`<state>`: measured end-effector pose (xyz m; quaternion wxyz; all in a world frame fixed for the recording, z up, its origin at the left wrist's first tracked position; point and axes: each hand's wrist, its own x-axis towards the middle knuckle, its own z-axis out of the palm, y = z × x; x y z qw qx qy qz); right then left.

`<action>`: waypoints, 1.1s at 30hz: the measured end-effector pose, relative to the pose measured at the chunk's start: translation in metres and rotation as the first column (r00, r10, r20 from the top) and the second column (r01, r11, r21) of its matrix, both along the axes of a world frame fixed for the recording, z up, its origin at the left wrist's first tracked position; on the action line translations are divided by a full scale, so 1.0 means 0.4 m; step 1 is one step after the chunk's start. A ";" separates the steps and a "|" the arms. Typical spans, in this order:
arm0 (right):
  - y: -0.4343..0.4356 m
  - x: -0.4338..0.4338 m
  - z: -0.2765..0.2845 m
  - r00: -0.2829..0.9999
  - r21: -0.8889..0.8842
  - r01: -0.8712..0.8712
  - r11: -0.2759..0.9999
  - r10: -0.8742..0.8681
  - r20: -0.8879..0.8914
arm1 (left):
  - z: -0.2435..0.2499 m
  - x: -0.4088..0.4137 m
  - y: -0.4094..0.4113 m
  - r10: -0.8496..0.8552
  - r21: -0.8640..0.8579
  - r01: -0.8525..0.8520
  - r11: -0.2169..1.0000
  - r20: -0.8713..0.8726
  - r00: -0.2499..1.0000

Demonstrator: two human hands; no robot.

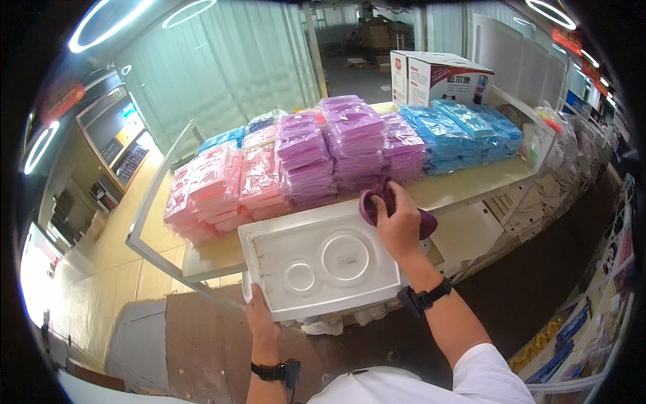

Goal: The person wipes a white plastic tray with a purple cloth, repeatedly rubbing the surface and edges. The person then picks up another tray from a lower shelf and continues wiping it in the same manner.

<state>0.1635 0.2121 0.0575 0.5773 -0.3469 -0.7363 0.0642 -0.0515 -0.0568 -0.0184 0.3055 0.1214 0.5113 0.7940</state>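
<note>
My left hand grips the lower left corner of a white plastic tray, which is tilted in front of the shelf and has two round recesses of unequal size. Over the tray's upper right corner, my right hand holds a crumpled dark purple cloth. Just behind that hand stand stacks of purple items in clear plastic wrap. To their left lie pink wrapped packs, and to their right blue wrapped packs.
A metal-framed shelf carries the packs. A printed white cardboard box stands behind the blue packs. Clear plastic bags bulge beyond the shelf's right end. At the lower right is a rack with yellow and blue goods.
</note>
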 end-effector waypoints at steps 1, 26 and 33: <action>-0.021 -0.001 0.018 0.994 -0.087 0.038 0.995 -0.046 -0.100 | -0.001 0.002 -0.001 -0.004 0.012 0.004 1.000 0.004 1.000; -0.086 -0.045 0.058 0.927 0.202 -0.289 0.936 0.220 0.305 | -0.024 -0.006 0.031 -0.009 -0.010 0.009 1.000 0.030 1.000; -0.004 0.066 0.034 0.964 -0.028 -0.205 0.978 0.207 0.167 | -0.040 -0.007 0.000 0.032 0.000 -0.032 0.999 0.028 0.999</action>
